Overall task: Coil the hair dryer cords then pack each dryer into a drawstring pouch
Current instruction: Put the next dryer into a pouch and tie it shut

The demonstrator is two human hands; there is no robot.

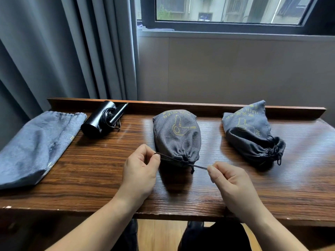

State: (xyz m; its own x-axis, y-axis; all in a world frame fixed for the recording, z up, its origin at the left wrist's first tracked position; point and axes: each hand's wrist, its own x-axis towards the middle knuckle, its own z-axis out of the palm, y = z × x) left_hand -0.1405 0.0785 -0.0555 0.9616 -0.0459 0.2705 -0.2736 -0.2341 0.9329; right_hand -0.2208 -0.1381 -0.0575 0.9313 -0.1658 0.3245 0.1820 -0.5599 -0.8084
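Head view: the left hand [139, 170] and right hand [231, 180] each pinch one end of the drawstring [198, 166] of the middle pouch [176, 136], whose mouth is gathered shut. A second tied pouch [251, 133] lies to the right. On the wooden table [101, 171], a black hair dryer [102, 120] with coiled cord lies beside a flat empty pouch [39, 145] at left.

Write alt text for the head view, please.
Both hands pull the drawstring of the middle pouch tight on a wooden table. A tied pouch lies right; an unpacked black hair dryer and flat empty pouch lie left.
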